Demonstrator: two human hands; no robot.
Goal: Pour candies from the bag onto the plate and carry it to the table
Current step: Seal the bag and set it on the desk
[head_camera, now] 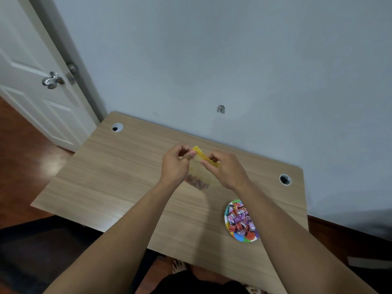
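Note:
A clear plastic bag point(201, 175) with a yellow zip strip hangs above the middle of the wooden table point(118, 179). My left hand point(175, 165) pinches the strip's left end and my right hand point(226, 170) pinches its right end. A few brownish candies lie in the bag's bottom, near the tabletop. A colourful plate point(239, 237) sits near the table's front right, heaped with wrapped candies point(239, 219) in red, purple and pink. My right forearm hides part of the plate's right side.
The table stands against a pale blue wall. Two round cable holes sit in its top, one at the back left point(117, 127) and one at the right point(285, 179). A white door point(31, 81) with a metal knob stands open at the left. My bare foot point(179, 266) shows under the table's front edge.

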